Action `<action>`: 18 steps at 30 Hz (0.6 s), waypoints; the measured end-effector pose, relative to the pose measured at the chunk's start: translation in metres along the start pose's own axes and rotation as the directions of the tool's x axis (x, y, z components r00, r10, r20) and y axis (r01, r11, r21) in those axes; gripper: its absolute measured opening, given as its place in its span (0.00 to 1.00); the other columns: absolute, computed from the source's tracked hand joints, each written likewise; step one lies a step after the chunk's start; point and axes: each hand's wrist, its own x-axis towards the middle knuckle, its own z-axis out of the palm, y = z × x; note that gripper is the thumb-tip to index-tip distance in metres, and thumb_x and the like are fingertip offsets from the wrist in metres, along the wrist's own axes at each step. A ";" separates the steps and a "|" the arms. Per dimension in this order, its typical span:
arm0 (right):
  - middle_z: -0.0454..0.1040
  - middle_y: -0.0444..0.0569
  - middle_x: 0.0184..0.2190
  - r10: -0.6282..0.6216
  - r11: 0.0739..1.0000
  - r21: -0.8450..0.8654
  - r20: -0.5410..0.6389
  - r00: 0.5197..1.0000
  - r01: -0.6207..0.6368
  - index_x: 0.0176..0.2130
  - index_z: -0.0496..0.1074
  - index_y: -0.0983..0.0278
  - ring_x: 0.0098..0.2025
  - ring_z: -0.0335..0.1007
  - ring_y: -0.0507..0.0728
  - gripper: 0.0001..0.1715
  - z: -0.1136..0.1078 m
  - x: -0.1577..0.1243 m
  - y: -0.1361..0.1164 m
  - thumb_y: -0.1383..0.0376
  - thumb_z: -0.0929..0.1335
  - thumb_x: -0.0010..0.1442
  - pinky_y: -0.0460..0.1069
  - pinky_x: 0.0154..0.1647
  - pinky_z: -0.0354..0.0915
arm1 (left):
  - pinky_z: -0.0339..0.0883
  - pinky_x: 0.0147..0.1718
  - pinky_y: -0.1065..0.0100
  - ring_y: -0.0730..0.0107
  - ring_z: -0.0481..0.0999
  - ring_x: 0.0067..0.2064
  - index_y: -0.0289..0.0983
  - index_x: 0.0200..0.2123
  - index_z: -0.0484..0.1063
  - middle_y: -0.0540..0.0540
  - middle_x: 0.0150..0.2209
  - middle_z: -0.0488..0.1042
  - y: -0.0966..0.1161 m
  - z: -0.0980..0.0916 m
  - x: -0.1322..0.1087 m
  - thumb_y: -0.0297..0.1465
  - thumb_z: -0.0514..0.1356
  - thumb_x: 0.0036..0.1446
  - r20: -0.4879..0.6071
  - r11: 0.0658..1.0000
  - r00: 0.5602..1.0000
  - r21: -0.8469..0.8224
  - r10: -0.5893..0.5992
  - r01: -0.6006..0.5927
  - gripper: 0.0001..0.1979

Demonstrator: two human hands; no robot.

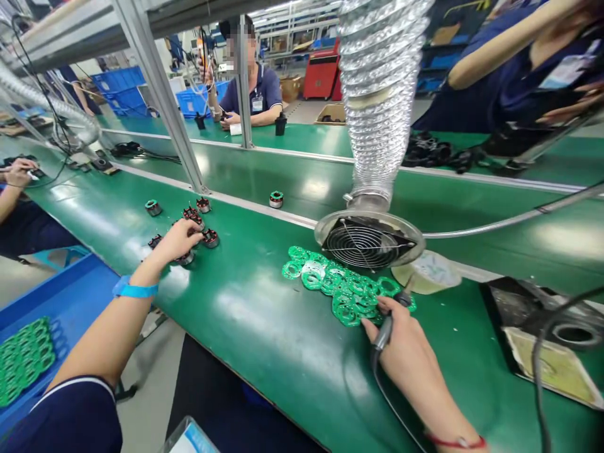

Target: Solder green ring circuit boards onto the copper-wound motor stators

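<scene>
My left hand (182,239), with a blue band on its wrist, reaches into a loose cluster of copper-wound motor stators. Its fingers are bent together over one stator (193,221), partly hiding it; another stator (210,238) lies right beside the thumb. In my right hand (399,324) is a soldering iron (384,332), gripped like a pen, its tip pointing up and away. Just left of that hand, a pile of green ring-shaped circuit boards (349,296) is spread on the green bench (245,296). Two stators topped with green rings, one (153,207) and another (276,199), stand apart from the cluster.
A fume extractor fan (363,242) on a silver duct (377,94) hangs over the boards. A shallow dish (427,274) and a soldering stand with a sponge (552,365) are at right. More boards lie in a blue tray (99,277). Co-workers sit across and at far left.
</scene>
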 end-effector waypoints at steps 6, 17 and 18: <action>0.72 0.62 0.45 0.139 0.989 0.061 -0.068 0.988 -0.135 0.53 0.60 0.65 0.48 0.69 0.69 0.28 -0.018 -0.002 -0.018 0.55 0.64 0.56 0.63 0.47 0.66 | 0.54 0.53 0.44 0.39 0.54 0.60 0.33 0.44 0.73 0.32 0.57 0.60 0.028 0.036 -0.033 0.30 0.58 0.54 -0.036 0.894 0.991 0.438 0.126 -0.097 0.14; 0.72 0.55 0.41 0.161 0.975 0.157 -0.007 0.987 -0.158 0.52 0.61 0.64 0.42 0.71 0.63 0.25 -0.011 -0.026 -0.063 0.65 0.65 0.54 0.60 0.44 0.68 | 0.64 0.50 0.54 0.57 0.67 0.51 0.38 0.55 0.61 0.39 0.54 0.65 0.091 0.049 -0.076 0.38 0.54 0.60 0.425 0.877 0.767 -0.234 0.481 -0.420 0.21; 0.72 0.56 0.41 0.154 0.980 0.133 -0.029 0.988 -0.149 0.52 0.61 0.64 0.42 0.71 0.63 0.25 -0.008 -0.025 -0.065 0.65 0.66 0.54 0.60 0.44 0.68 | 0.66 0.49 0.56 0.59 0.69 0.50 0.38 0.56 0.57 0.40 0.53 0.66 0.093 0.050 -0.078 0.37 0.54 0.59 0.470 0.876 0.742 -0.318 0.478 -0.363 0.23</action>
